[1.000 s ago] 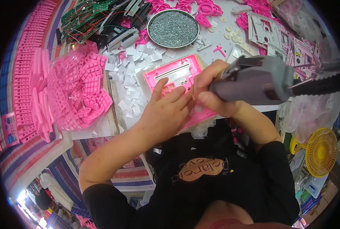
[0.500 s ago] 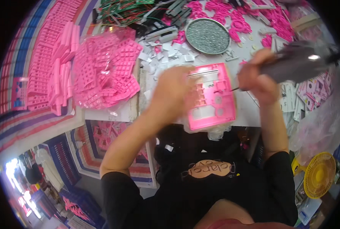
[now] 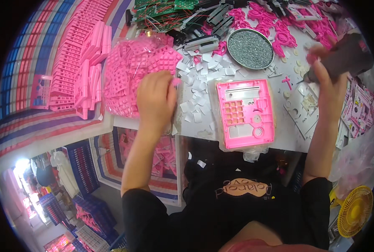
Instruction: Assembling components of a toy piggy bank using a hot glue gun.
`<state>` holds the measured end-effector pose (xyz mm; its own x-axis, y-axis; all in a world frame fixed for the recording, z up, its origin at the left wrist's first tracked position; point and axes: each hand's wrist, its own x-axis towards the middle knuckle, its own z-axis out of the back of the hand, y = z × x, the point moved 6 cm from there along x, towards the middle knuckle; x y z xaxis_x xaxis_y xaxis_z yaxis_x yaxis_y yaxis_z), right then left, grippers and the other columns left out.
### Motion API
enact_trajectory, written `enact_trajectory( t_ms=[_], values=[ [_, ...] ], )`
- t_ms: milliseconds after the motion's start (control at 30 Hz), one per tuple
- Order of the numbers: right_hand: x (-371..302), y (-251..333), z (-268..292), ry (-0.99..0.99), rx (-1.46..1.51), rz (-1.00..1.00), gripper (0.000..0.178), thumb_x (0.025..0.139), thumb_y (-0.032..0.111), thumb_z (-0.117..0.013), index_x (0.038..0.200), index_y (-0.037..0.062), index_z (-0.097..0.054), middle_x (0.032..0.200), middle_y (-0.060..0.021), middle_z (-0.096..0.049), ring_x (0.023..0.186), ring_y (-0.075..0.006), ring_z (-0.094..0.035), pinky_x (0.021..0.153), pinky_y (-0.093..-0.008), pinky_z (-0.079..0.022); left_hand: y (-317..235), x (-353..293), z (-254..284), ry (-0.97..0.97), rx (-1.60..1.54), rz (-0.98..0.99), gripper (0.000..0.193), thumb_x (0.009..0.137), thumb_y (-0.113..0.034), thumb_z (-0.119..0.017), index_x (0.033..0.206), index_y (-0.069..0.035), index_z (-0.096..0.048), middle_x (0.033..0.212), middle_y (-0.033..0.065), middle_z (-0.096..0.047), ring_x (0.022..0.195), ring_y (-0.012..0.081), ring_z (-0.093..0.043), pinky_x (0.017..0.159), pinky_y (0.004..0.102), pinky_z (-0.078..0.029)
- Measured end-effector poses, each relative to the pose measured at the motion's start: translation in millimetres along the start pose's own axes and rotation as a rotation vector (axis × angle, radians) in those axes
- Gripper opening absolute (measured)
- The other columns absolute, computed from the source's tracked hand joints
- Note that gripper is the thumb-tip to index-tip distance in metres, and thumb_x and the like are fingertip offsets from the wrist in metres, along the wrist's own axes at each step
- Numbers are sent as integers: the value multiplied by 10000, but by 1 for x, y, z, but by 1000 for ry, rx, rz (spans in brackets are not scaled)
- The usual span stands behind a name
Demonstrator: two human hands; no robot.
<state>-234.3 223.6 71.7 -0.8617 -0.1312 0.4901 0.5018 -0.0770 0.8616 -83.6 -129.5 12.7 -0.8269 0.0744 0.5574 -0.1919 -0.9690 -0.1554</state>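
Note:
My left hand (image 3: 155, 98) is over the right side of a clear bag of pink keypad pieces (image 3: 124, 75). Its fingers are curled together, and a small pink plastic piece (image 3: 176, 81) pokes out by the fingertips; the rest of it is hidden. In my right hand (image 3: 330, 84) is a dark electric screwdriver (image 3: 348, 59), raised over the right of the table with its tip pointing down and left. Between the hands, apart from both, a pink plastic casing (image 3: 268, 113) lies inside up on a plastic-wrapped pad, with a grid of square holes in it.
A round dish of small metal screws (image 3: 251, 48) stands beyond the casing. White square pieces (image 3: 197, 84) are scattered left of it. Circuit boards (image 3: 164, 17) and pink rings (image 3: 281, 35) lie along the back. Stacked pink casings (image 3: 65, 71) line the left; printed panels (image 3: 357, 103) lie right.
My left hand has left the casing and moved left to the bag. The screwdriver has moved right, away from the casing. The whole view has shifted slightly.

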Motion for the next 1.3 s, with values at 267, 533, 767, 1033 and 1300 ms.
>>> enact_trajectory(
  t_ms=[267,533,767,1033,1300],
  values=[
    [-100,41,-62,410,-213,347,687,663,102,-850,1286,50,-565,1284,-142,-609,1179,-349,-549,1011,-483,-411,-89,-20,20,-205,-598,8,200,791,12,-680,979,-49,-646,1071,124,-673,963,300,-593,883,417,-470],
    [-106,49,-101,567,-36,361,426,705,72,-847,1100,113,-694,1081,-76,-679,1001,-294,-609,878,-390,-495,-108,-51,-8,-125,-1199,356,232,819,61,-637,1036,-19,-621,1074,155,-651,1043,271,-583,899,379,-476],
    [-87,-7,-123,1063,-69,-24,176,840,126,-771,980,35,-715,863,-102,-672,773,-258,-647,685,-358,-506,-100,-81,-24,250,-960,615,361,827,60,-693,1167,-43,-634,1049,91,-660,826,153,-626,707,284,-503],
    [-80,-37,-155,1101,-277,85,227,836,219,-757,943,43,-662,902,-130,-669,852,-329,-652,767,-425,-520,-91,-60,-22,167,-852,383,200,840,84,-655,1022,0,-674,992,105,-683,800,161,-601,706,274,-477],
    [-115,-1,-111,887,-570,458,687,850,438,-738,1407,72,-571,1436,-147,-559,1308,-390,-522,1070,-511,-437,-69,-59,-2,94,-753,402,202,807,55,-699,991,-26,-676,971,121,-695,791,259,-650,708,343,-522]
  ],
)
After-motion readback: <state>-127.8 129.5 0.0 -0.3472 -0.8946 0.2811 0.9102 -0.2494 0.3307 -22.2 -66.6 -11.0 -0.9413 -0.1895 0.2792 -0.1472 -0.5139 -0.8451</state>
